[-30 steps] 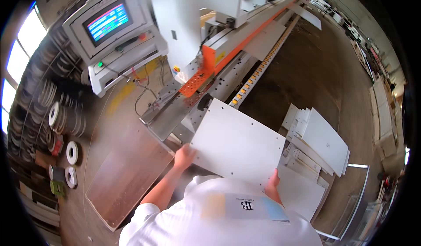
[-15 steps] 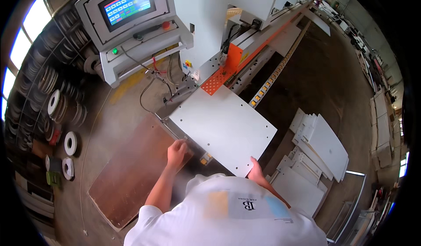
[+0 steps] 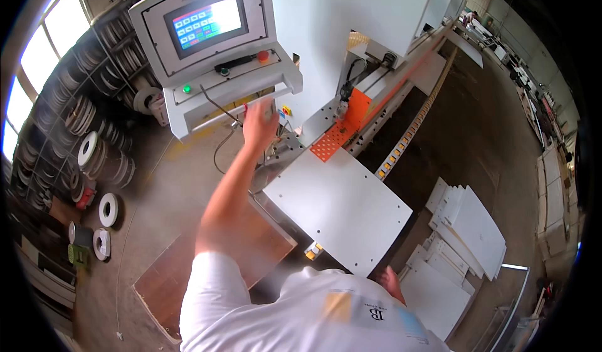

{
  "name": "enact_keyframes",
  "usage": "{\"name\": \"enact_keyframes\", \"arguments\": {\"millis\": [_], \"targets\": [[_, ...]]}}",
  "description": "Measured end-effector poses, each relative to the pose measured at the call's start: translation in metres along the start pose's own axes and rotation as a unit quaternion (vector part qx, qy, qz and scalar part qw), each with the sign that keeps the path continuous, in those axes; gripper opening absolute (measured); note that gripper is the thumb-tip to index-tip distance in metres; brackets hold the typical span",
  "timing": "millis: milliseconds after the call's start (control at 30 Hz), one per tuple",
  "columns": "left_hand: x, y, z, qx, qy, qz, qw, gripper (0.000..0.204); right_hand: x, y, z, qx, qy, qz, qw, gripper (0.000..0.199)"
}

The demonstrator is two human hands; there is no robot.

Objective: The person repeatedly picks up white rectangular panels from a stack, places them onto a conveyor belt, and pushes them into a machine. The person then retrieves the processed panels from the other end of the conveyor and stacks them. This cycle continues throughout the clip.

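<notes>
My left hand is raised at the front rail of the control console, among thin hoses below it. Its fingers look curled closed; what they hold, if anything, is hidden. A white board with small dark holes lies on the machine's infeed, its far corner by an orange perforated guard. Close to the board's near right corner is my right hand, low beside my shirt. Its fingers look loosely apart, with nothing seen in them.
A brown board lies low on the left. White panels are stacked on the right. A yellow-dotted roller rail runs away along the machine. Rolls of edge banding stand on the floor and racks at left.
My left hand has gone from beside the board's left edge up and forward to the console rail. My right hand has come off the board's near corner. The view has shifted slightly.
</notes>
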State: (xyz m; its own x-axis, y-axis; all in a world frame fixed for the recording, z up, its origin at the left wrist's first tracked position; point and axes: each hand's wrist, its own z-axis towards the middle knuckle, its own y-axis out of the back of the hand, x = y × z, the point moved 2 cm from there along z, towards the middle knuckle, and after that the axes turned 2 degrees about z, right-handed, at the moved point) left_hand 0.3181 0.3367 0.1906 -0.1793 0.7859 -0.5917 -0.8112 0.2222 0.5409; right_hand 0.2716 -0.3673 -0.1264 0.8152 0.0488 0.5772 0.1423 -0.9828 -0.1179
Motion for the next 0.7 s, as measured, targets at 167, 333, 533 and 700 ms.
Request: {"name": "enact_keyframes", "arguments": {"millis": [167, 333, 533, 700], "targets": [[0.045, 0.011, 0.164, -0.065, 0.040, 0.198, 0.977, 0.059, -0.057, 0.079, -0.046, -0.064, 0.039, 0.011, 0.997, 0.051], [0.063, 0.018, 0.226, -0.004, 0.154, 0.229, 0.961, 0.058, -0.078, 0.087, -0.086, -0.167, -0.012, -0.043, 0.985, 0.052], [0.082, 0.023, 0.243, -0.031, 0.155, 0.256, 0.954, 0.054, -0.096, 0.087, -0.090, -0.173, -0.039, -0.054, 0.983, 0.053], [0.084, 0.011, 0.235, -0.070, 0.066, 0.212, 0.973, 0.045, -0.105, 0.092, -0.079, -0.141, -0.012, -0.046, 0.989, 0.055]]}}
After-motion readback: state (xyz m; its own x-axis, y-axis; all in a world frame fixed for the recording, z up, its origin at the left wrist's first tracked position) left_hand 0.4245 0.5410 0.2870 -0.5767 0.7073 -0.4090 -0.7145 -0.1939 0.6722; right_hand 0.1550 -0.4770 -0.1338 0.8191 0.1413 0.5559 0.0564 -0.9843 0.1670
